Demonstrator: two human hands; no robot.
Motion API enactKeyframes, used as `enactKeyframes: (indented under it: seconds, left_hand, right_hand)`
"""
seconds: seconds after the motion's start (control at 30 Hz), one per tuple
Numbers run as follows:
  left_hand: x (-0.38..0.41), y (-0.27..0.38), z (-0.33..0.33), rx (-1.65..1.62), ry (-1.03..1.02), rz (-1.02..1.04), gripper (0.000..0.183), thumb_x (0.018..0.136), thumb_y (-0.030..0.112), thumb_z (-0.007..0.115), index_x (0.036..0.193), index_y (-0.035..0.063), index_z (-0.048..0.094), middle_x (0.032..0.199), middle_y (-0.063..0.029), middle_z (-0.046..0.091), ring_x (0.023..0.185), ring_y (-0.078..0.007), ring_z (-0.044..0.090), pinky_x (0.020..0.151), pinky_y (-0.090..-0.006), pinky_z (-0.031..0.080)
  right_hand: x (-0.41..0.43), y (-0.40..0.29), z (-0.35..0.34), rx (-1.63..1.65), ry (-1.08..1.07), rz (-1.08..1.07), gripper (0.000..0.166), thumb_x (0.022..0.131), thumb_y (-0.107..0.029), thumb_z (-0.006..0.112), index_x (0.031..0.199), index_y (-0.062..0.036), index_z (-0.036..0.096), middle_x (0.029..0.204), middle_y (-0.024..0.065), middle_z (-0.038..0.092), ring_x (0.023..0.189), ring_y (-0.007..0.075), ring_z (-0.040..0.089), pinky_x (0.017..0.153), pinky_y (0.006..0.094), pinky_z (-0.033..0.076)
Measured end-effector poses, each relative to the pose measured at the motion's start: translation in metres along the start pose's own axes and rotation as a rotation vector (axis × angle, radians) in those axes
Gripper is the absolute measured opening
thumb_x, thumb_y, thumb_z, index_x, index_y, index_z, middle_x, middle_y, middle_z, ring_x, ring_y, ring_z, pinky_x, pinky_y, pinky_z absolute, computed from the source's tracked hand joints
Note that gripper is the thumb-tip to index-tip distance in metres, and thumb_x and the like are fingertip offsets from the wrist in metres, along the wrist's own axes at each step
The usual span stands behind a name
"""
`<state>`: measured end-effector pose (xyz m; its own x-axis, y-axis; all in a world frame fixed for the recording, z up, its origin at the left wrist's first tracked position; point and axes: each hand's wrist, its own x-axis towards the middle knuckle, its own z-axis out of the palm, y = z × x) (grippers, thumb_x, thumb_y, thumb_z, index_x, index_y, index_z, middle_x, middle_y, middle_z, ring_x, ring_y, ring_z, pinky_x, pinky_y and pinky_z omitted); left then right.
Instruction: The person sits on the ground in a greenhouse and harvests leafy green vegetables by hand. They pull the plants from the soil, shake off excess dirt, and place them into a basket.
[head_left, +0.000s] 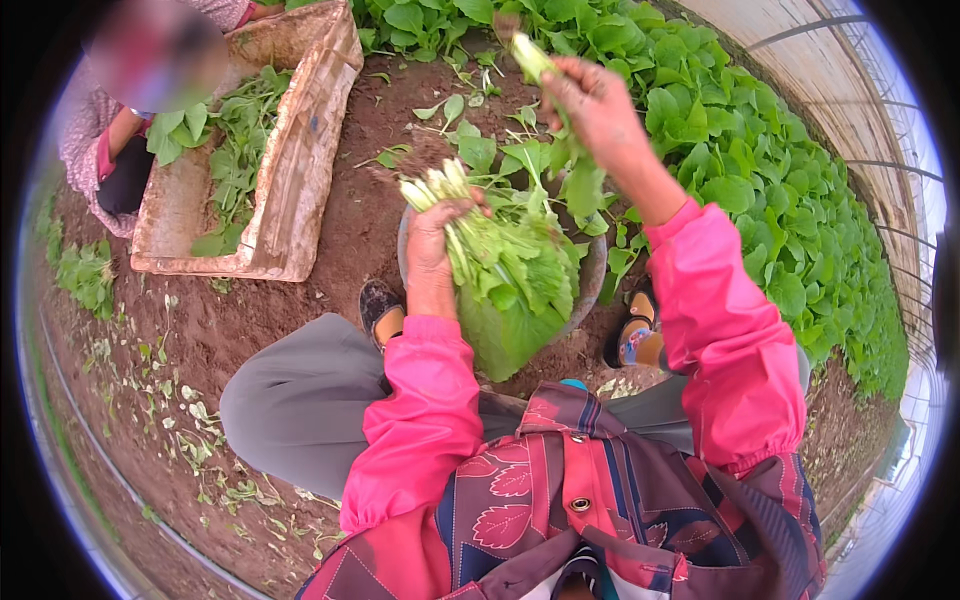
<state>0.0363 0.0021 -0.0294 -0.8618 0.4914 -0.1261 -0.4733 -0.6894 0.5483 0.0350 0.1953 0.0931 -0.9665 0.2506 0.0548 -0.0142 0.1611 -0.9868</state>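
Note:
My left hand (435, 244) grips a bunch of leafy greens (510, 262) by its pale stems. The roots, dark with soil, point away from me and the broad leaves hang toward my lap. Up and to the right, my right hand (592, 101) holds a smaller lot of greens (532, 56) around the stems, root end up and leaves drooping below the wrist. Beneath the bunch, between my feet, sits a round grey basin (592, 281); the leaves hide most of it. Loose leaves (480, 150) lie about its far side.
A worn foam box (300, 172) holding greens (244, 165) stands at the left, with a person (97, 150) crouched beside it. Growing greens (720, 150) fill the right side and the back. Scattered leaves (199, 420) litter the soil at left. A plastic-covered wall (840, 82) curves along the right.

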Motion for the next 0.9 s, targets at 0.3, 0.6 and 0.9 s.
enactKeyframes:
  seconds: [0.3,0.6,0.9]
  left_hand:
    - [0.006,0.007,0.005,-0.049,0.007,0.039,0.041,0.065,-0.005,0.055,0.106,-0.0063,0.050,0.078,-0.0151,0.059,0.066,-0.0263,0.058,0.065,-0.0341,0.049]
    - [0.002,-0.014,-0.016,-0.002,0.228,0.029,0.030,0.065,-0.001,0.054,0.093,-0.0085,0.057,0.080,-0.0133,0.063,0.075,-0.0228,0.061,0.073,-0.0326,0.050]
    - [-0.001,-0.014,-0.014,-0.157,0.143,0.072,0.019,0.068,-0.001,0.055,0.085,-0.0078,0.060,0.088,-0.0129,0.062,0.077,-0.0207,0.061,0.074,-0.0309,0.049]
  right_hand:
    - [-0.031,-0.046,0.003,-0.530,-0.036,-0.287,0.030,0.086,-0.021,0.055,0.109,-0.0020,0.053,0.067,-0.0004,0.054,0.054,0.0050,0.046,0.046,0.0196,0.038]
    - [-0.070,0.040,0.060,-0.739,0.140,-0.467,0.023,0.077,-0.007,0.059,0.100,-0.0045,0.055,0.086,0.0124,0.060,0.070,0.0309,0.059,0.059,0.0355,0.048]
    - [-0.080,0.042,0.078,-1.163,0.030,-0.477,0.039,0.076,-0.009,0.053,0.115,-0.0053,0.048,0.090,0.0097,0.053,0.073,0.0245,0.054,0.063,0.0366,0.041]
